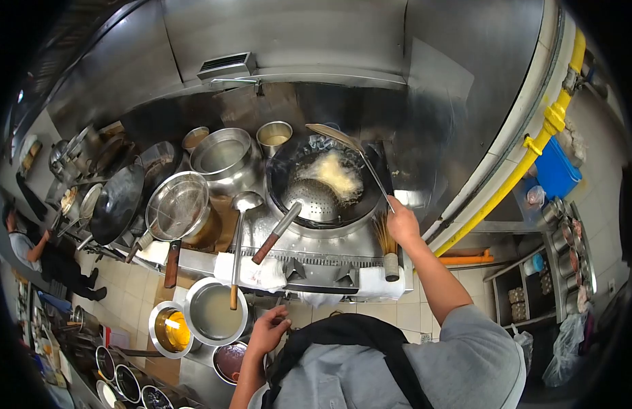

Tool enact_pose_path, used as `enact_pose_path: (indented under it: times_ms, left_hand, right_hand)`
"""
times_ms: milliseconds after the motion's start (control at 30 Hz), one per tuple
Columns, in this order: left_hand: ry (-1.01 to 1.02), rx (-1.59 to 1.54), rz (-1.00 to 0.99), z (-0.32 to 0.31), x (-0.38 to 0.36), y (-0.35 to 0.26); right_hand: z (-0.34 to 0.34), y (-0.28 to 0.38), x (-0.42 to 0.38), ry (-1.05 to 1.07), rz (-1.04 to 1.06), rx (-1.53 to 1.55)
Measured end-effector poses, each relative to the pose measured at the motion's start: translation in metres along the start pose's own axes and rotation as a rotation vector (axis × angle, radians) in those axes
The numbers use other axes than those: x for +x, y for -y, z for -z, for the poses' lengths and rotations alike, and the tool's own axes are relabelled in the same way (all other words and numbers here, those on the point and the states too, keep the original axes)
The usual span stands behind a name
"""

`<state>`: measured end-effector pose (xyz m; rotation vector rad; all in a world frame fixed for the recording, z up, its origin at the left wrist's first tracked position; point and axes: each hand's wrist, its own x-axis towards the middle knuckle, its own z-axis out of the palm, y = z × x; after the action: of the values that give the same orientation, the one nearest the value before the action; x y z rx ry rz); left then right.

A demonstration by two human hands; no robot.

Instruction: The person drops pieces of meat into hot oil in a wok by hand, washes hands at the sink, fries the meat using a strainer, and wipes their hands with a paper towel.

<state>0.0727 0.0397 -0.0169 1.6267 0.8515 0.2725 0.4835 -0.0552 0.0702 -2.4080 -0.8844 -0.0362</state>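
My right hand is closed around the handle of a long-handled strainer. Its shallow round head is tilted over the far rim of a black wok, seen nearly edge-on. Pale yellow food lies in the wok, bubbling or foaming around its edges. A perforated scoop rests in the near side of the wok, its wooden-ended handle reaching over the counter. My left hand hangs low near the stove front, fingers loosely curled, with nothing visible in it. Beside it is a pot of cloudy liquid.
A ladle, a round mesh strainer and metal pots stand left of the wok. A bamboo brush sits at its right. Yellow sauce fills a bowl below. At far left, another person stands.
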Motion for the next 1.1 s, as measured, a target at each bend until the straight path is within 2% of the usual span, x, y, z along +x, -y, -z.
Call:
enact_pose_path:
  times_ms: [67, 233, 300, 400, 533, 600, 733, 900, 967, 1100]
  left_hand:
    - [0.021, 0.027, -0.052, 0.001, 0.001, 0.003]
    - [0.007, -0.006, 0.003, 0.006, 0.001, -0.003]
    - [-0.010, -0.011, 0.002, 0.007, 0.000, -0.002]
    - [-0.010, -0.007, 0.010, 0.006, 0.003, 0.003]
    - [0.031, -0.002, -0.012, 0.002, 0.003, -0.005]
    - [0.039, 0.007, -0.005, 0.004, 0.003, -0.005]
    - [-0.036, 0.006, 0.027, 0.004, 0.010, 0.016]
    - [-0.034, -0.024, 0.044, 0.002, 0.006, 0.010]
    - [0.034, 0.044, 0.136, 0.002, 0.004, 0.001]
    - [0.008, 0.037, 0.051, 0.004, 0.001, 0.009]
  right_hand:
    - [-0.013, -0.003, 0.000, 0.027, -0.029, -0.013]
    - [-0.023, -0.007, -0.009, 0.003, 0.000, 0.091]
    - [-0.027, -0.020, -0.012, -0.038, 0.147, 0.245]
    - [-0.035, -0.038, -0.004, 0.028, 0.216, 0.233]
    - [-0.041, -0.038, 0.012, 0.020, 0.191, 0.228]
    - [-0.024, -0.017, 0.006, -0.015, 0.065, 0.205]
    - [-0.014, -0.005, 0.000, -0.036, 0.007, 0.133]
    - [-0.045, -0.008, -0.008, -0.089, 0.030, 0.116]
    - [-0.062, -0.016, -0.017, -0.081, 0.042, 0.059]
    - [-0.095, -0.027, -0.030, -0.098, 0.053, 0.003]
